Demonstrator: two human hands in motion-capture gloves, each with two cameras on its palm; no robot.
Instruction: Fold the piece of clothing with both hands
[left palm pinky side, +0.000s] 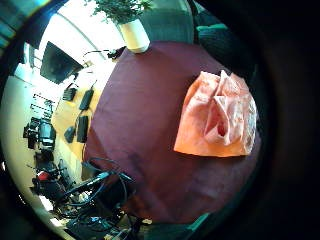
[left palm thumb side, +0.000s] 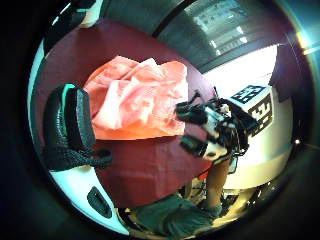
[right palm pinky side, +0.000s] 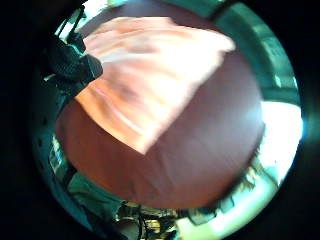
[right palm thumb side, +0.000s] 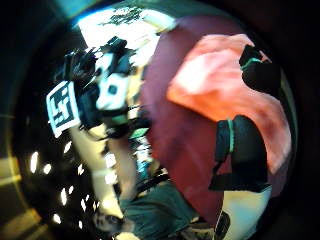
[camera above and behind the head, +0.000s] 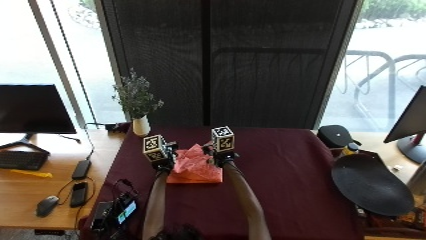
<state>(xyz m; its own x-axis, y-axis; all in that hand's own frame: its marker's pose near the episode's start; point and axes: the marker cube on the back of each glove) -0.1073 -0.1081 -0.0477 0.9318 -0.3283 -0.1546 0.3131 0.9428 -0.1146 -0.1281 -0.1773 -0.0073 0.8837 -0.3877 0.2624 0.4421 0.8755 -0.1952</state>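
Pink garment (camera above and behind the head: 194, 169), centre frame on bench (camera above and behind the head: 293, 165) — soft, light, likely floppy — best pinched at corners; hands' finger state indiscernible.

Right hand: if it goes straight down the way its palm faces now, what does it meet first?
Most likely the pink garment on the maroon tablecloth: it fills the right hand's palm views. How far above it the hand is cannot be told.

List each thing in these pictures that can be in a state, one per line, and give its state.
Salmon-pink cloth garment: crumpled, partly folded, lying on the dark red tablecloth.
Left hand: at the garment's left edge; fingers not visible.
Right hand: at the garment's right edge; fingers not visible.
Black monitor: screen dark.
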